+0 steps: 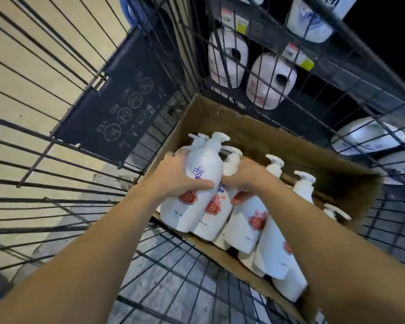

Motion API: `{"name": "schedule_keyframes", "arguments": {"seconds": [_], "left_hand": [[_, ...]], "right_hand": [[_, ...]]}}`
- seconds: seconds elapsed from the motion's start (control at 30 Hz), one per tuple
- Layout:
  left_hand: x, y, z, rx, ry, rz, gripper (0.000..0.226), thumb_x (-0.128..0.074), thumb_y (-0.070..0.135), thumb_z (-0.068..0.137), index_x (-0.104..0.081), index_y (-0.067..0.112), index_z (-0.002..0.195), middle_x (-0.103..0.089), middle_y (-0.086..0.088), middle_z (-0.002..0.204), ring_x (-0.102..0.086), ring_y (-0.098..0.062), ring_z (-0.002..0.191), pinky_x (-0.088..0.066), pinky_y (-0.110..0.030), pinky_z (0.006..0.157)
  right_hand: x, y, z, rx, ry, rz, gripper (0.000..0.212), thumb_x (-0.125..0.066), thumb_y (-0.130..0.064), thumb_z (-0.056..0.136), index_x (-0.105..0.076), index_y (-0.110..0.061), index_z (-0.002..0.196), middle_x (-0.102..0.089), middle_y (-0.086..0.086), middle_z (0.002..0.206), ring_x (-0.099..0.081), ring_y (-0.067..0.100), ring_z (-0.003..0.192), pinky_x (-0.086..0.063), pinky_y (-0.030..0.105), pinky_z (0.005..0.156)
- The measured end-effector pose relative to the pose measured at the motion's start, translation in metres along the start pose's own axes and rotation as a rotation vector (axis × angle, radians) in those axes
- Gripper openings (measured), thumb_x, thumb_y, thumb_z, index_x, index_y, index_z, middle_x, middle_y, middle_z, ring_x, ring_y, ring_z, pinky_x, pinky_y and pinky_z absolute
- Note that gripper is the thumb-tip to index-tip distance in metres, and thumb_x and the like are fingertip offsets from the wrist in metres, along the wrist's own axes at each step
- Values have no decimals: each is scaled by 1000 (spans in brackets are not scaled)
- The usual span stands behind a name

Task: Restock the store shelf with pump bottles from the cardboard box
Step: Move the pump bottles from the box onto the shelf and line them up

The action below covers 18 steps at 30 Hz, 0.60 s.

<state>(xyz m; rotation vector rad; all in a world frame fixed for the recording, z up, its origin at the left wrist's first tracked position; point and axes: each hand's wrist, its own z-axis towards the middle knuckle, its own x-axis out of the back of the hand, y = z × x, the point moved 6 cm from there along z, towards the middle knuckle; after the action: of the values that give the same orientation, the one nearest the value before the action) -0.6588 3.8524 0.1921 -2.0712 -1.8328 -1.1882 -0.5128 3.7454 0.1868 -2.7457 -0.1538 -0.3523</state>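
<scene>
An open cardboard box sits in a wire cart and holds several white pump bottles with red labels. My left hand grips the front bottle around its middle; that bottle is raised above the box's near edge, with a second bottle pressed beside it. My right hand closes on the upper part of the neighbouring bottle. More bottles stand upright along the box's right side.
The black wire cart surrounds the box, with a dark warning panel on its far side. Beyond the mesh, a dark store shelf holds large white jugs and price tags. Tan floor lies left.
</scene>
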Motion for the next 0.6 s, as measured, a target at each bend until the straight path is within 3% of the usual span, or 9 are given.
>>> {"name": "schedule_keyframes", "arguments": {"seconds": [0.07,0.13,0.23,0.3,0.4,0.53,0.6], "left_hand": [[1,-8,1,63,-14,-81,119,-85,66,51,-30,23,148,-50,-5,134,-55,-27,115,-52,-46,94],[2,-19,0,125,-15,-163,120,-91,58,48,-31,19,144,-52,-4,129,-58,-24,109,-54,-41,87],[3,-32,-1,199,25,-267,112,-94,52,46,-27,21,130,-54,2,108,-59,-12,88,-51,-28,63],[8,-39,-1,228,68,-278,103,-93,52,48,-24,25,119,-51,6,96,-57,-10,81,-50,-27,58],[16,-50,-3,211,119,-317,96,-95,45,50,-30,23,117,-55,6,97,-60,-12,81,-50,-28,56],[23,-54,-19,192,125,-392,92,-96,36,55,-33,21,121,-56,3,104,-59,-12,85,-50,-28,60],[33,-43,-31,138,168,-379,89,-95,36,57,-34,23,120,-54,5,105,-55,-6,83,-44,-25,58]], "right_hand": [[-9,2,-3,-11,-76,-51,33,-84,-16,77,-54,-11,89,-61,9,92,-69,21,68,-63,33,63],[-17,4,0,15,-51,-162,39,-88,-24,72,-53,-15,86,-62,6,89,-66,18,72,-62,31,70],[-26,5,2,77,82,-263,63,-87,-50,64,-55,-18,107,-62,3,101,-63,19,91,-57,33,79],[-33,11,-2,72,177,-180,79,-86,-60,56,-51,-22,116,-60,1,106,-61,19,95,-53,31,72],[-49,17,-14,158,349,-89,88,-79,-70,53,-45,-27,123,-58,-3,112,-60,19,99,-45,30,68],[-65,18,-30,236,270,225,90,-78,-58,64,-34,-27,136,-57,-3,127,-58,18,110,-52,37,90],[-55,17,-44,299,262,268,85,-76,-54,64,-32,-36,133,-57,-9,126,-57,13,108,-53,39,93]]}}
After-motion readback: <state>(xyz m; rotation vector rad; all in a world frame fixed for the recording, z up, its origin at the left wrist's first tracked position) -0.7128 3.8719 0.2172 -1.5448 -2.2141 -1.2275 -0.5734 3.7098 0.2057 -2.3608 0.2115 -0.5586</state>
